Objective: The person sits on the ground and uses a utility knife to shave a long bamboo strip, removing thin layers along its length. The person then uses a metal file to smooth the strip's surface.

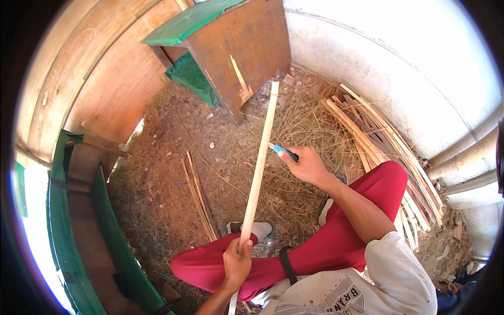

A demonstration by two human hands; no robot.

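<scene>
Bamboo strip (256, 181) in the middle of the scene, pale and long, is held by our left grip (238, 266), fingers and thumb wrapped around its near part. From there it slants away from us, leaning slightly right, its far end pointing toward the cabinet. Our right grip (307, 165) is closed around a blue cutter (286, 152), the blade at the strip's right edge; we cannot tell whether it is biting into the wood.

Below the strip we see our red trousers (357, 197), the legs bent, and a pale shoe (261, 230) just beside it. To the left, on the ground (157, 199), two thin sticks (198, 195) lie side by side. To the right, beyond our knee, a pile of strips (391, 149) is heaped near the white wall (399, 58).

On the far side we have a brown wooden cabinet (239, 44) with a green top, and at left a green-edged piece of furniture (79, 210) near a plywood wall (113, 73).
</scene>
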